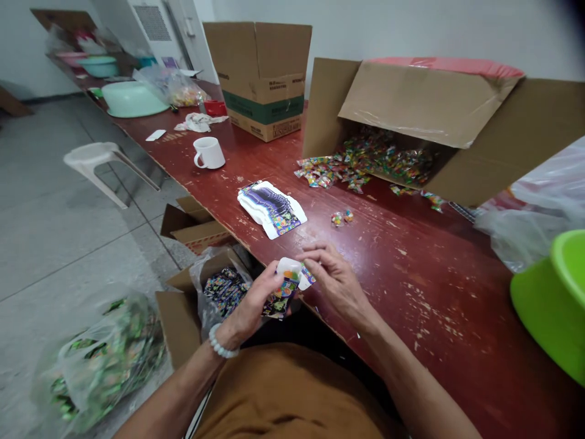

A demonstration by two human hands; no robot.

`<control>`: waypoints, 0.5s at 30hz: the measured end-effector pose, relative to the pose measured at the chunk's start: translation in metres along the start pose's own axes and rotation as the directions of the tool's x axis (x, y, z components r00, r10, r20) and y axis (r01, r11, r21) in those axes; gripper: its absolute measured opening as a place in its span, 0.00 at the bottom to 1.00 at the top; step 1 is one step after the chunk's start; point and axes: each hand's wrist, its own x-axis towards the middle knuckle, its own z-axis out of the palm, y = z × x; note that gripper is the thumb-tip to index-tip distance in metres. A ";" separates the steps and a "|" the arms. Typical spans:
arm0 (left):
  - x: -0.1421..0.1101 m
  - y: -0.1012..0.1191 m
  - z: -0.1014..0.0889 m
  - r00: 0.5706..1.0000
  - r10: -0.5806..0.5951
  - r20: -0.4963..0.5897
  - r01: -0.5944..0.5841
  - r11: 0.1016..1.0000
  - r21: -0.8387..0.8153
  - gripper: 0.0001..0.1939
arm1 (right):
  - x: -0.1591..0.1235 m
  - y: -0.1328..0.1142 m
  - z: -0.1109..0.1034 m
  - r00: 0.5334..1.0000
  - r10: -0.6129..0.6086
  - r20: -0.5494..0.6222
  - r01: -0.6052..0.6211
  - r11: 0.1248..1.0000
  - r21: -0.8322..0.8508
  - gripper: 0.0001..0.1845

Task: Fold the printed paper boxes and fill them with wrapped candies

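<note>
My left hand [249, 308] is closed around a small printed packet [284, 288] with a clear blister top, held at the table's near edge. My right hand [333, 277] is closed on the packet's upper right side, fingers curled together. Just beyond lies a stack of flat printed packets [272, 208] on the red table [425, 274]. Two loose wrapped candies [342, 216] rest to the right of that stack. A cardboard box on its side [429, 116] spills several wrapped candies [361, 164] onto the table.
A white mug [209, 152], an upright cardboard box [262, 76] and pale green basins [130, 97] stand farther back. A green basin [555, 299] sits at right. On the floor: an open box with filled packets [219, 292], a plastic bag [98, 360], a white stool [98, 158].
</note>
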 end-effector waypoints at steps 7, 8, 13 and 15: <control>0.001 -0.005 0.008 0.996 -0.056 -0.071 0.044 0.987 -0.157 0.20 | -0.011 0.015 0.016 0.884 0.351 0.308 -0.463 0.747 0.477 0.25; 0.001 -0.006 0.009 0.997 -0.030 -0.077 0.019 0.989 -0.145 0.18 | -0.011 0.016 0.018 0.883 0.340 0.322 -0.462 0.743 0.483 0.25; -0.002 -0.008 0.012 0.993 0.001 -0.118 -0.025 0.980 -0.198 0.17 | -0.010 0.013 0.021 0.889 0.325 0.323 -0.452 0.740 0.498 0.21; -0.001 -0.008 0.010 0.991 -0.027 -0.132 -0.010 0.962 -0.272 0.17 | -0.010 0.012 0.020 0.887 0.357 0.292 -0.461 0.693 0.555 0.23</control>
